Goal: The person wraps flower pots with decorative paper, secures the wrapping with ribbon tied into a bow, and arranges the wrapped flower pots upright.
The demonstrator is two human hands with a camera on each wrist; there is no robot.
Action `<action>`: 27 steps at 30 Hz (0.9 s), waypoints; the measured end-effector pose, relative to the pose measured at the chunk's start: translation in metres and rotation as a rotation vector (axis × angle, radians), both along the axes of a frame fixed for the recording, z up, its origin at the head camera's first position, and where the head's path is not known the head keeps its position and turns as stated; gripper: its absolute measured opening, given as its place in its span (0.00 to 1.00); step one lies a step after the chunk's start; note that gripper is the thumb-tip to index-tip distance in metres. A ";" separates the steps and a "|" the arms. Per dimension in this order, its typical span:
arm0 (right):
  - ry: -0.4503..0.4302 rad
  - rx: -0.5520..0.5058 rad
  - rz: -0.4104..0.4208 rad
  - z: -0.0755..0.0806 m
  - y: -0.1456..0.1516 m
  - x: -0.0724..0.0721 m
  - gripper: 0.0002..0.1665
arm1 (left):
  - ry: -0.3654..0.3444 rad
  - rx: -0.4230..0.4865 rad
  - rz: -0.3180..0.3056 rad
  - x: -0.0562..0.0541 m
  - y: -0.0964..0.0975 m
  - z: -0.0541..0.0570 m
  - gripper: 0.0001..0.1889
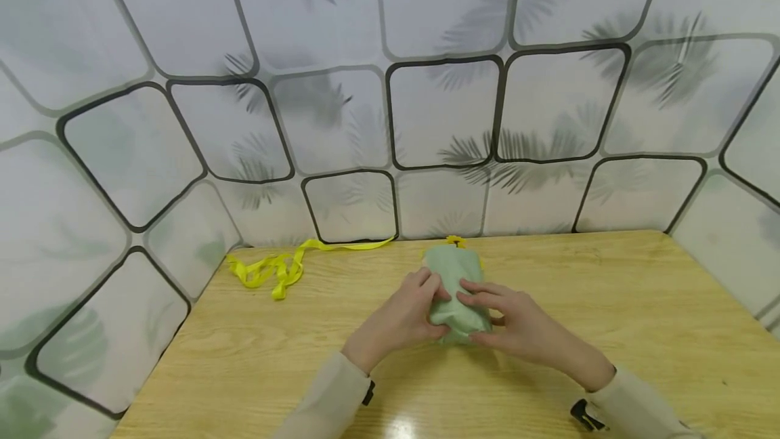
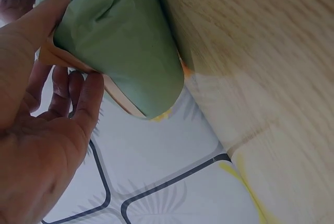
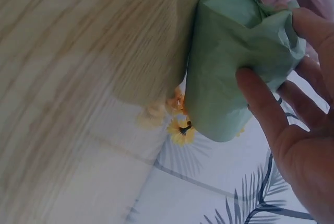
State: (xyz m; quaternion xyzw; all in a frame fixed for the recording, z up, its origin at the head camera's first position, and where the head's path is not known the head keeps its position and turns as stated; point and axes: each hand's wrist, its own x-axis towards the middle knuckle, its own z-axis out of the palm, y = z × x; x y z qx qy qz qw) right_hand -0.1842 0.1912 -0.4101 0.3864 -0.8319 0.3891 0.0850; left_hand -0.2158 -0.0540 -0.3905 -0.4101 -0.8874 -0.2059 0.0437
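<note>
A bundle wrapped in pale green paper (image 1: 455,266) lies on the table between both hands. Yellow flowers (image 3: 180,131) show at its far end in the right wrist view. My left hand (image 1: 402,314) grips the paper at the bundle's left side; in the left wrist view the thumb lies on top and the fingers are under a tan edge (image 2: 123,97). From the right, my right hand (image 1: 518,324) holds the near part, its thumb pressed against the crumpled paper in the right wrist view. What lies inside the wrapping is hidden.
A loose, tangled yellow ribbon (image 1: 286,269) lies at the back left of the wooden table (image 1: 244,371). One end of it runs along the table's back edge. Patterned fabric walls (image 1: 445,114) stand behind and at both sides.
</note>
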 end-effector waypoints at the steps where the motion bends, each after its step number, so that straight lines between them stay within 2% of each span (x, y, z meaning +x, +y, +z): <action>1: 0.047 0.004 -0.014 -0.001 -0.002 0.000 0.34 | -0.001 0.004 0.004 0.001 0.000 0.000 0.21; 5: 0.210 0.031 -0.087 -0.003 -0.007 -0.001 0.31 | 0.003 0.014 0.015 0.003 0.000 -0.002 0.20; 8: 0.276 0.049 -0.132 -0.004 -0.010 -0.002 0.30 | 0.008 -0.002 0.012 0.003 -0.001 -0.001 0.20; 13: 0.299 0.051 -0.153 -0.002 -0.012 -0.002 0.29 | -0.064 -0.028 -0.028 0.003 -0.006 0.003 0.27; 17: 0.270 0.037 -0.124 0.002 -0.012 -0.001 0.30 | -0.121 -0.015 -0.062 0.004 -0.012 0.004 0.31; 20: 0.149 0.017 -0.049 0.005 -0.007 -0.001 0.32 | -0.119 -0.002 -0.068 0.005 -0.013 0.003 0.29; 25: -0.271 -0.004 0.106 0.009 0.010 -0.003 0.37 | -0.106 0.003 -0.040 0.007 -0.012 0.001 0.25; 27: -0.359 0.000 0.135 0.009 0.015 -0.004 0.40 | -0.100 0.003 -0.027 0.008 -0.011 0.002 0.25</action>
